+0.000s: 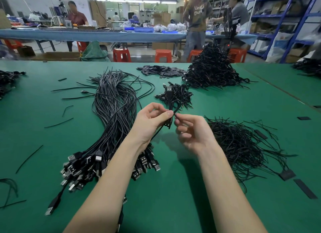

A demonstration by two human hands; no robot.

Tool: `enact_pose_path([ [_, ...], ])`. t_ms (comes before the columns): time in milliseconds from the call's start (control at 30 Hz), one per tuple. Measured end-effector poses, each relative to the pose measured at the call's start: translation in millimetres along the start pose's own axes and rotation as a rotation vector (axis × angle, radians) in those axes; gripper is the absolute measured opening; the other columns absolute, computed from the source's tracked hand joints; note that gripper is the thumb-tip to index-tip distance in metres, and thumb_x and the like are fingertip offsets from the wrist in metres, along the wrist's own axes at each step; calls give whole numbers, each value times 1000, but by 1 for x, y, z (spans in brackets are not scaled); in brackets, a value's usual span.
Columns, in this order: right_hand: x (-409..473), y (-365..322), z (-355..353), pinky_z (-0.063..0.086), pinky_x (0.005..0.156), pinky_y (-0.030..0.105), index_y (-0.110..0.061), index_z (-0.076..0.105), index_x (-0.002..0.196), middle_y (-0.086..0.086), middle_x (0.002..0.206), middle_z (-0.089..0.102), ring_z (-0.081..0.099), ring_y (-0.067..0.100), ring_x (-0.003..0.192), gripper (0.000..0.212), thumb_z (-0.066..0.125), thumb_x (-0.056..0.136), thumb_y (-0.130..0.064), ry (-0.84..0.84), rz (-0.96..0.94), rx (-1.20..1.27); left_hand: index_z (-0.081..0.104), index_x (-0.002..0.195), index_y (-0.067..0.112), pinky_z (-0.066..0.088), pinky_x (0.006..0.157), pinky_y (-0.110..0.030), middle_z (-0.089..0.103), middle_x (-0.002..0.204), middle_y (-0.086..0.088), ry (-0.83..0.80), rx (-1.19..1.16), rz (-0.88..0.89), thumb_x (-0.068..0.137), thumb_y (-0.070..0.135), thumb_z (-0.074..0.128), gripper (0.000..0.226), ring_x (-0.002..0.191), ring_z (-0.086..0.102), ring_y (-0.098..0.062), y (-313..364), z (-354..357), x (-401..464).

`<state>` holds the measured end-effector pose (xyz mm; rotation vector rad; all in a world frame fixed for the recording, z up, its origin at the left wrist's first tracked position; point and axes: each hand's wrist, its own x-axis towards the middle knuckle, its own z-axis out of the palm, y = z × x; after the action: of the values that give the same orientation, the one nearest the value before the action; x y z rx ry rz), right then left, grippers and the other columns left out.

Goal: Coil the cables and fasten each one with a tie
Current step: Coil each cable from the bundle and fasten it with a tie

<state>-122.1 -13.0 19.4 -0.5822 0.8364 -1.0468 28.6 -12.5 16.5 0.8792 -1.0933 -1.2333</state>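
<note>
My left hand (151, 120) grips a folded black USB cable (171, 100) above the green table (173, 189), its silver plug (169, 89) pointing up. My right hand (192, 131) pinches a thin black tie (175, 114) at the middle of that coil, right beside my left thumb. A big bundle of uncoiled black cables (112, 114) lies to the left, its USB plugs fanned out under my left forearm. A heap of loose black ties (239, 142) lies to the right.
A small heap of coiled cables (180, 94) sits just beyond my hands, and a tall pile of them (212, 71) stands behind it. Flat black strips (161, 71) lie at the back. Stray ties dot the left side. People work at a far bench.
</note>
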Motion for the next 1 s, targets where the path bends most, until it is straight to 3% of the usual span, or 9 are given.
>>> enact_pose_path([
  [33, 0, 3, 0, 19, 31, 13, -10, 62, 74, -2, 65, 57, 36, 3, 40, 9, 70, 78, -10, -40, 108, 163, 58, 84, 13, 50, 69, -18, 70, 74, 1, 8, 31, 20, 85, 1, 74, 20, 68, 62, -11, 0, 1, 0],
  [100, 1, 8, 1, 23, 31, 13, -11, 64, 82, -3, 70, 62, 39, 3, 40, 9, 73, 80, -13, -55, 66, 88, 58, 82, 14, 49, 68, -17, 69, 71, 4, 35, 67, 28, 85, 2, 74, 21, 66, 61, -9, -1, -1, 1],
  [267, 4, 8, -16, 56, 64, 25, -35, 71, 103, -20, 94, 74, 61, 8, 56, 23, 82, 84, -28, 152, -816, -977, 57, 79, 14, 47, 64, -19, 65, 63, 1, 76, -32, -71, 84, 4, 75, 21, 58, 57, -9, -1, -7, 3],
  [433, 3, 11, -23, 56, 71, 31, -37, 77, 99, -26, 95, 72, 64, 4, 66, 15, 79, 84, -42, 229, -1067, -1175, 57, 81, 13, 48, 72, -25, 65, 66, -1, 48, -42, -111, 85, 5, 74, 19, 62, 59, -14, -3, -6, 3],
  [567, 3, 13, -21, 51, 63, 26, -32, 81, 85, -22, 81, 73, 60, 5, 59, 8, 79, 86, -40, 249, -1067, -1158, 58, 81, 13, 51, 67, -21, 66, 66, -1, 53, -24, -106, 84, 6, 75, 19, 62, 59, -14, -1, -8, 2],
  [767, 3, 12, -1, 25, 35, 13, -15, 78, 63, -4, 62, 62, 46, 5, 46, 30, 68, 92, -19, 59, -97, -126, 59, 80, 15, 45, 61, -17, 66, 67, 0, 59, 77, -51, 84, 8, 78, 20, 59, 55, -10, -3, -6, 0],
  [833, 3, 14, -6, 33, 41, 13, -19, 79, 76, -7, 69, 69, 52, 7, 53, 20, 70, 93, -25, 44, -230, -380, 59, 79, 15, 45, 64, -21, 67, 68, -1, 81, 79, -78, 83, 8, 78, 20, 61, 56, -13, -3, -7, 1],
  [900, 1, 14, -14, 43, 53, 13, -29, 77, 89, -14, 78, 73, 59, 7, 62, 2, 78, 87, -30, 112, -582, -796, 59, 78, 14, 48, 66, -22, 66, 66, -1, 100, 44, -110, 84, 7, 77, 20, 60, 58, -13, -2, -8, 2],
  [1000, 4, 11, -24, 49, 69, 20, -39, 74, 96, -24, 86, 72, 64, 3, 72, 18, 83, 82, -32, 148, -892, -1125, 58, 77, 13, 49, 61, -18, 65, 64, -1, 102, 37, -127, 85, 6, 75, 20, 57, 59, -12, -1, -8, 2],
])
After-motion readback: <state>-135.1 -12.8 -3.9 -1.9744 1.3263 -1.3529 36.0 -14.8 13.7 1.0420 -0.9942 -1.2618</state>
